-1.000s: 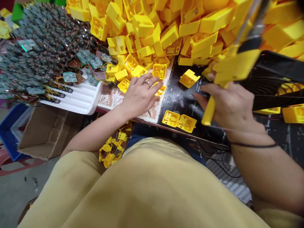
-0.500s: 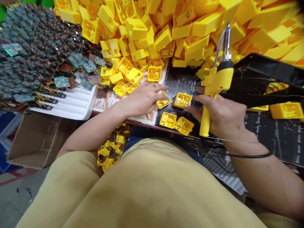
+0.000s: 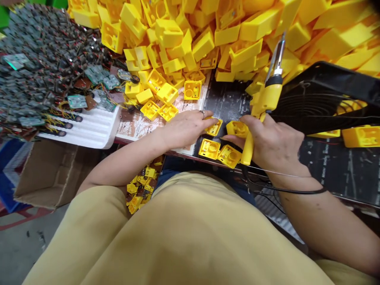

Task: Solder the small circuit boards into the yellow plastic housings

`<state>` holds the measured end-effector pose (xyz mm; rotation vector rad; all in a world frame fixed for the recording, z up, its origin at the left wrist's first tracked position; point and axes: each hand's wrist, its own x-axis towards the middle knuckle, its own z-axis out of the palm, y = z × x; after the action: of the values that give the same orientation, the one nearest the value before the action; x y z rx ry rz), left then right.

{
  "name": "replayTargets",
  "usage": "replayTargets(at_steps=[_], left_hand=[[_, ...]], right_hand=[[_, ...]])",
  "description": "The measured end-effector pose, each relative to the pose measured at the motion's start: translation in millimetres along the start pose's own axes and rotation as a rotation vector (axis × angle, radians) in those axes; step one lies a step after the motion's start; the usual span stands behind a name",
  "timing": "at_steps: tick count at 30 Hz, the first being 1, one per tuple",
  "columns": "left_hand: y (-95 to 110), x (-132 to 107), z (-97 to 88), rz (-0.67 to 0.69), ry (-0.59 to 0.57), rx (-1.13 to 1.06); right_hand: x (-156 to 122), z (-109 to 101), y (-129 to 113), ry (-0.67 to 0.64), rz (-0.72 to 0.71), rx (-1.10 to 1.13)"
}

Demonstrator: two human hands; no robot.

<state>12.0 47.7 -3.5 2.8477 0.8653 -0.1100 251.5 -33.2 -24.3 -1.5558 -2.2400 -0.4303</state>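
My right hand (image 3: 274,144) is wrapped round a yellow soldering iron (image 3: 263,103) whose metal tip points up and away; its fingertips also touch a small yellow plastic housing (image 3: 236,128) on the dark mat (image 3: 225,103). My left hand (image 3: 185,127), with a ring on one finger, pinches another yellow housing (image 3: 214,127) at the mat's left edge. Two more open housings (image 3: 219,152) lie side by side just below both hands, near the table's front edge.
A big heap of yellow housings (image 3: 225,31) fills the back of the table. Several small circuit boards with wires (image 3: 44,67) cover the left, partly on a white foam tray (image 3: 92,128). A black fan guard (image 3: 326,99) sits right. A cardboard box (image 3: 50,174) stands below left.
Both hands have drawn closer together over the mat. The left hand slid its housing right and the right hand pulled the other housing nearer; the iron tilted slightly lower.
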Motion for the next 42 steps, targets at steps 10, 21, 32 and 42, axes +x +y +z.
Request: replayTargets(at_steps=[10,21,32,42], left_hand=[[29.6,20.5,-6.3,-0.314,0.138,0.096],[-13.7,6.0,-4.5,0.009,-0.069,0.088],[2.8,18.9,4.1,-0.059,0.041,-0.213],[6.3,12.8,-1.2,0.081,-0.006,-0.262]], right_hand=[[0.2,-1.1,11.1,0.031,-0.320,0.106],[-14.4,9.8,5.7,0.053,-0.172,0.097],[-13.8,10.3,0.1,0.059,-0.133,0.168],[-31.4,0.0,8.2,0.031,-0.165,0.398]])
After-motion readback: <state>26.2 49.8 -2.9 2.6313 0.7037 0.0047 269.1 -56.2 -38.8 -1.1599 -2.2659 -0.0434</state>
